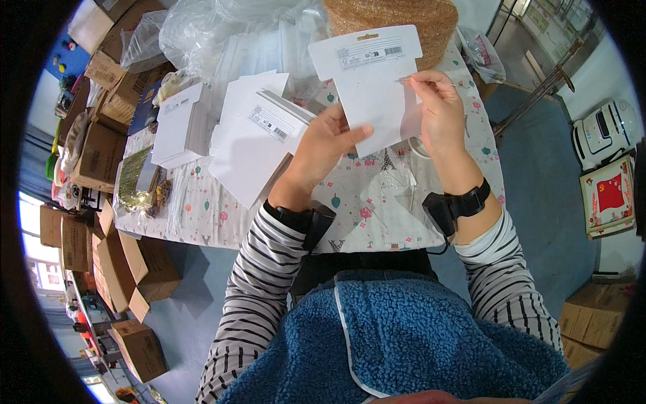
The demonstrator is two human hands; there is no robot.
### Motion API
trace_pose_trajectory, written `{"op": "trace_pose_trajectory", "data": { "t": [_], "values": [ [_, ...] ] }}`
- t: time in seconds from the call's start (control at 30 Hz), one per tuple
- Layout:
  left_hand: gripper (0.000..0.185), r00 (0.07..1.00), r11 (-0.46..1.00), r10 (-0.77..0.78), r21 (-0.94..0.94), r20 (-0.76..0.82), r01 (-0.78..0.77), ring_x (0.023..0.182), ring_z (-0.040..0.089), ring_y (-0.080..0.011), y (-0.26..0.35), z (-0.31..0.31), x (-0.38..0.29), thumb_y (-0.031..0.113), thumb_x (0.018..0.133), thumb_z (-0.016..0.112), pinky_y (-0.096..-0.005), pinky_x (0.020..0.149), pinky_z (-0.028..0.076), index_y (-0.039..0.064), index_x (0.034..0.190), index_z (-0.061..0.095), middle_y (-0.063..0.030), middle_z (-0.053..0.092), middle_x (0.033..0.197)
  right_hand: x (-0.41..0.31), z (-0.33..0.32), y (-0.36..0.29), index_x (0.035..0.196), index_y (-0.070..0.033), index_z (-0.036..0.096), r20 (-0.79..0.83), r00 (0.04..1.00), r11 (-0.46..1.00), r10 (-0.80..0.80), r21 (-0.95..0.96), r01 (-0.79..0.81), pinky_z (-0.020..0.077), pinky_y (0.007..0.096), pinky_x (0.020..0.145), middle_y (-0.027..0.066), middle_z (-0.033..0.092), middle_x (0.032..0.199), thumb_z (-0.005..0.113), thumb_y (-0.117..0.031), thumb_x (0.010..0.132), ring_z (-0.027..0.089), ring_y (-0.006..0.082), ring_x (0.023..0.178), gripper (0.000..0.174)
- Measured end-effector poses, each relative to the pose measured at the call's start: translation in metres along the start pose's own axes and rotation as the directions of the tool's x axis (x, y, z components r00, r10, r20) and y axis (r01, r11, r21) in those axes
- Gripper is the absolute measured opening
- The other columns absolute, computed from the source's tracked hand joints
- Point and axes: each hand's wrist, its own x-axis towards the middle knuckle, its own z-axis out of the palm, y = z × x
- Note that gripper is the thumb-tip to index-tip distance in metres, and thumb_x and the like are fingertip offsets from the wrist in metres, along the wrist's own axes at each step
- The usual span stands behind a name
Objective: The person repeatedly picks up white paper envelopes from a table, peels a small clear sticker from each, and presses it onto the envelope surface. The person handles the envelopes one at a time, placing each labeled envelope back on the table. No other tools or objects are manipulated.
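My left hand (329, 147) grips the lower left edge of a white backing card (376, 106), its thumb lying across the face. The card is held up off the table and has a hang slot at its wide top and a printed label with a barcode. My right hand (440, 108) pinches a thin pointed tool (404, 80) between thumb and fingers, its tip at the card's right side. What kind of tool it is, I cannot tell. Beside my left hand lie loose white cards (252, 146), one bearing a similar label.
A neat stack of white cards (176, 126) stands at the left on the patterned tablecloth (222, 222). Behind are clear plastic bags (202, 35) and a large golden-brown spool (398, 15). A tape roll (419, 147) is near my right wrist. Cardboard boxes (139, 348) stand on the floor.
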Motion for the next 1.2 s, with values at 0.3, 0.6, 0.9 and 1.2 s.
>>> {"op": "trace_pose_trajectory", "data": {
  "t": [0.3,0.6,0.9,1.2],
  "values": [
    [0.034,0.847,0.933,0.357,0.195,-0.393,-0.303,0.081,0.062,-0.0095,0.057,-0.056,-0.056,0.005,0.097,0.064,-0.0246,0.062,0.053,-0.003,0.130,0.060,-0.0078,0.069,0.105,0.017,-0.023,-0.005,0.102,-0.003,0.067,0.000,1.000,0.977,0.019,0.213,-0.019,0.0492,0.0321,0.098,0.0090,0.068,0.105,0.062,0.001,0.096,0.065,0.0202,0.103,0.009],
    [0.034,0.369,0.942,0.319,0.249,-0.873,-0.227,0.074,0.063,-0.0102,0.083,-0.286,-0.124,0.006,0.095,0.068,-0.0242,0.064,0.056,0.001,0.129,0.066,-0.0066,0.070,0.103,0.016,-0.026,-0.001,0.103,-0.003,0.067,0.063,0.998,0.976,0.019,0.214,-0.032,0.0480,0.0325,0.101,0.0082,0.066,0.108,0.062,0.002,0.097,0.063,0.0218,0.109,0.009],
    [0.034,0.198,0.825,0.376,0.424,-0.905,0.373,0.074,0.069,-0.0205,0.064,-0.373,-0.123,0.018,0.090,0.073,-0.0302,0.071,0.056,0.002,0.120,0.072,-0.0126,0.074,0.102,0.021,-0.029,0.004,0.101,-0.003,0.066,0.094,0.996,0.978,-0.002,0.209,-0.017,0.0472,0.0324,0.101,0.0080,0.066,0.105,0.064,0.001,0.095,0.063,0.0209,0.106,0.008],
    [0.042,0.222,0.214,0.702,0.498,-0.677,0.840,0.105,0.068,-0.0333,0.069,-0.343,-0.117,0.034,0.085,0.076,-0.0422,0.095,0.052,0.005,0.115,0.073,-0.0169,0.073,0.110,0.021,-0.031,0.006,0.101,-0.004,0.067,0.133,0.991,0.979,0.007,0.199,-0.034,0.0470,0.0320,0.100,0.0076,0.067,0.103,0.062,0.002,0.096,0.064,0.0200,0.106,0.009]
  ]
}}
